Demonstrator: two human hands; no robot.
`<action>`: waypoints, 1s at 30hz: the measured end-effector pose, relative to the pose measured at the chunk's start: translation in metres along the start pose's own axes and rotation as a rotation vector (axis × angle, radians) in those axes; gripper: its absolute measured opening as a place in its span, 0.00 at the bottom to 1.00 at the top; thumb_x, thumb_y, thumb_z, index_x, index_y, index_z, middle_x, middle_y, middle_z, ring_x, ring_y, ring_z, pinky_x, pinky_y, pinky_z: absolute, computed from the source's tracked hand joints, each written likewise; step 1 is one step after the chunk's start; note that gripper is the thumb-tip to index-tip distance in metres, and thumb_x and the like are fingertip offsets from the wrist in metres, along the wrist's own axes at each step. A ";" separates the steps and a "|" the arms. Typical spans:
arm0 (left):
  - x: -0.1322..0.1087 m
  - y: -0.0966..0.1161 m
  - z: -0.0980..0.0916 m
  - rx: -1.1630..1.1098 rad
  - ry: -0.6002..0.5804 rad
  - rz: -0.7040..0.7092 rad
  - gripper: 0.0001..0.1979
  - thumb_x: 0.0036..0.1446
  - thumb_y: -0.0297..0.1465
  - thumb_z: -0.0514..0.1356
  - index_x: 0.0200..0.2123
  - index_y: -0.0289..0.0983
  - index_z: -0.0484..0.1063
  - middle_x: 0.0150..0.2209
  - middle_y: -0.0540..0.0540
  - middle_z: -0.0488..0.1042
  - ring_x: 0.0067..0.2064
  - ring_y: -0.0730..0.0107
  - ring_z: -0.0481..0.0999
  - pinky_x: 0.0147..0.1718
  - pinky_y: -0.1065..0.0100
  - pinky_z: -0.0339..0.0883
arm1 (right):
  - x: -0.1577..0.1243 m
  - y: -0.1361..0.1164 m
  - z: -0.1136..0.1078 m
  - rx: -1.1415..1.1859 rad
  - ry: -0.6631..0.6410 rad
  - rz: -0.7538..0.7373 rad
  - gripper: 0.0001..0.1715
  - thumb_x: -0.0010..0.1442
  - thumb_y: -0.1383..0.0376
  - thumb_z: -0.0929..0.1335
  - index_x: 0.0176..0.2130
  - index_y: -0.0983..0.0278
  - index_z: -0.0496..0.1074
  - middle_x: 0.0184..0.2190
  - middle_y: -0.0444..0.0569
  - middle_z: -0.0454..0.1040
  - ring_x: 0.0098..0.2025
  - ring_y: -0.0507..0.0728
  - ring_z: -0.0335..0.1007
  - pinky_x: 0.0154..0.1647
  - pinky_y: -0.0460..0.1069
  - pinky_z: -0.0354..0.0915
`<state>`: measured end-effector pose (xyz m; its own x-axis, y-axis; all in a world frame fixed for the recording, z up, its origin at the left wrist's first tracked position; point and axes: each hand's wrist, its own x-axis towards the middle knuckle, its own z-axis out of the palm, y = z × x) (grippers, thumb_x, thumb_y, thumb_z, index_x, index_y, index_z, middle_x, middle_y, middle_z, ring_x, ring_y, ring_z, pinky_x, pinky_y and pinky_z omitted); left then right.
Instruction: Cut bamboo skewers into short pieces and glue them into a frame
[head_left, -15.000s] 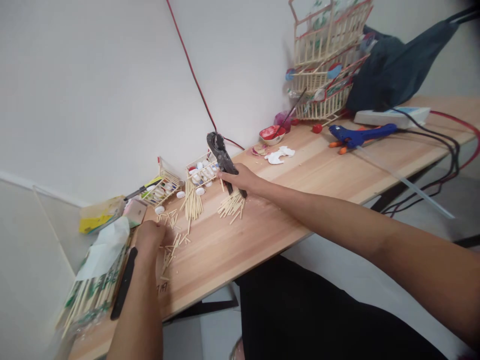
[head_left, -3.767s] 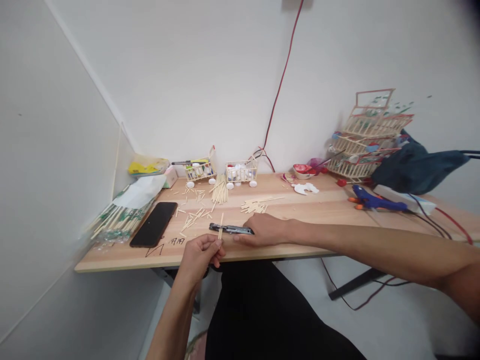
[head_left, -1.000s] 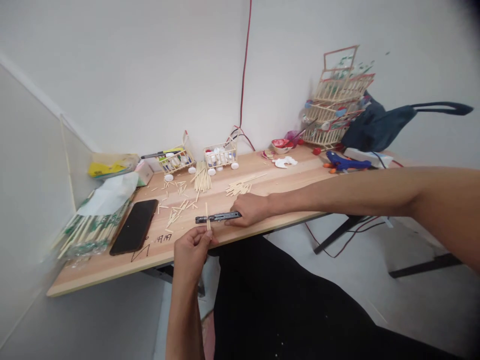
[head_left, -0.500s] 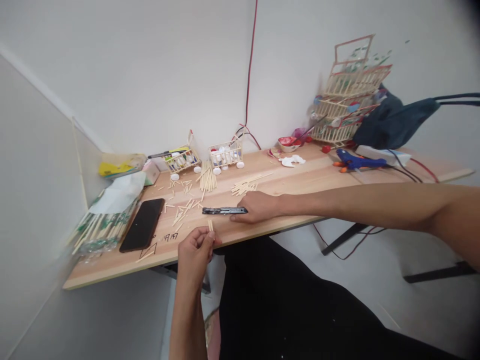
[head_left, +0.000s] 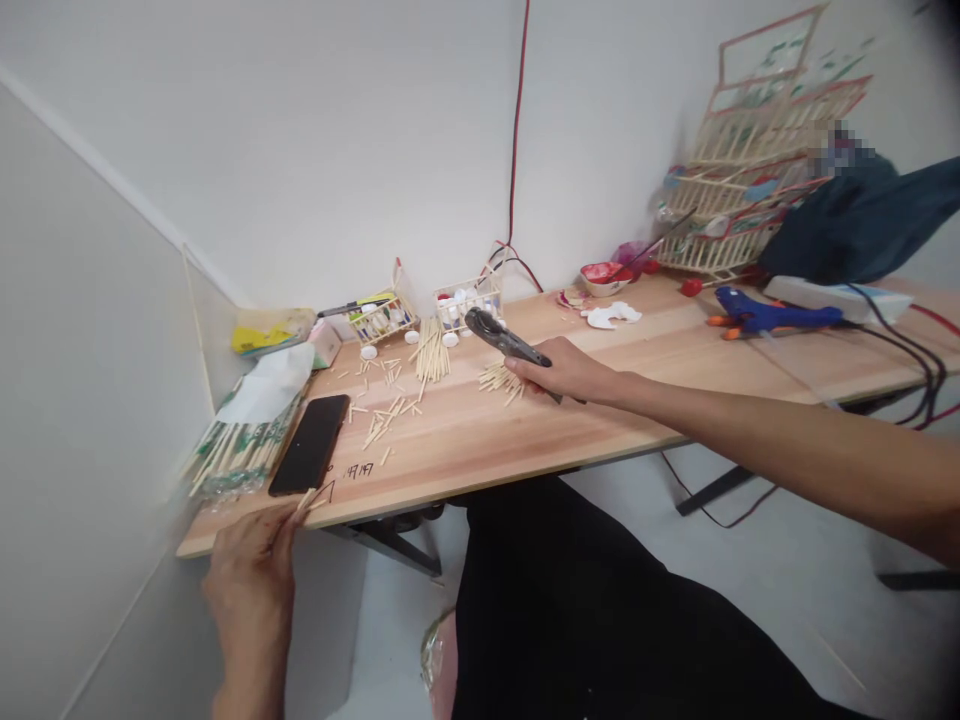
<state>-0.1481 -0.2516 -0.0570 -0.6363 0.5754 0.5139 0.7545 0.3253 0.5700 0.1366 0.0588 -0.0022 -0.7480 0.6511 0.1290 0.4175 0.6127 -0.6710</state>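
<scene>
My left hand (head_left: 255, 560) is at the table's front left corner, fingers pinched on short wooden sticks (head_left: 304, 500). Just beyond those fingertips are pen marks and a loose stick on the wood, below a black phone (head_left: 309, 445). My right hand (head_left: 566, 370) grips a pair of dark grey pliers (head_left: 506, 340), its head pointing up and left. The pliers are held above a small pile of thin sticks (head_left: 495, 378), partly covering it. Short cut pieces (head_left: 384, 422) lie scattered between the two hands.
Two small stick-built carts (head_left: 382, 318) stand at the back beside a bundle of sticks (head_left: 431, 352). Packaged sticks (head_left: 244, 440) lie at left. Toward the right are a red-stained dish (head_left: 604, 280), a blue glue gun (head_left: 780, 312), cables and stacked stick carts (head_left: 739, 205).
My left hand has gone left with the sticks, from the table's front middle to its left corner. My right hand has lifted the pliers away and tilted them upward.
</scene>
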 end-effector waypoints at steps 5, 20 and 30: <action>0.017 -0.010 0.000 0.209 -0.152 0.182 0.14 0.56 0.42 0.54 0.30 0.40 0.74 0.35 0.43 0.75 0.41 0.54 0.70 0.41 0.60 0.60 | 0.002 0.012 0.002 0.031 0.033 -0.025 0.33 0.60 0.44 0.59 0.20 0.66 0.67 0.17 0.47 0.70 0.21 0.51 0.66 0.27 0.45 0.60; 0.040 0.153 0.111 -1.206 -0.513 -0.712 0.18 0.33 0.32 0.74 0.27 0.32 0.73 0.27 0.47 0.77 0.27 0.76 0.74 0.27 0.76 0.68 | 0.033 -0.037 0.027 0.483 -0.166 -0.094 0.19 0.55 0.53 0.66 0.26 0.68 0.70 0.19 0.43 0.68 0.19 0.49 0.64 0.21 0.44 0.60; 0.050 0.188 0.152 -1.104 -0.622 -0.651 0.13 0.40 0.32 0.72 0.27 0.31 0.75 0.28 0.43 0.79 0.28 0.72 0.78 0.27 0.75 0.70 | 0.050 0.008 0.028 0.465 -0.084 -0.194 0.16 0.55 0.57 0.67 0.34 0.68 0.73 0.28 0.46 0.73 0.33 0.52 0.69 0.33 0.45 0.62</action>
<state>-0.0141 -0.0478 -0.0217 -0.4241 0.8771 -0.2255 -0.3352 0.0793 0.9388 0.0882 0.0838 -0.0217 -0.8360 0.4948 0.2370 0.0073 0.4420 -0.8970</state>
